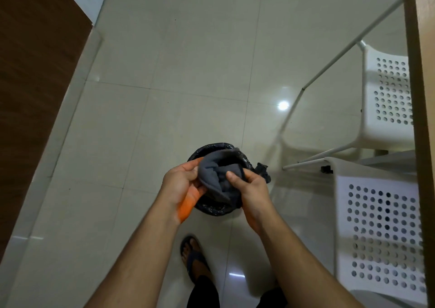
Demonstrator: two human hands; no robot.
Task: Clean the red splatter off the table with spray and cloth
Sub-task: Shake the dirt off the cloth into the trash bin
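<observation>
Both hands bunch grey cloth over black-lined bin, frame centre: left hand fingers curl round its edge, right hand thumb pinches fold. Cloth looks soft, light, limp; gather folds rather than a corner.

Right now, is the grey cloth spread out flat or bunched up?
Bunched up. The cloth is folded over itself, gripped between the left hand and right hand above the bin.
</observation>
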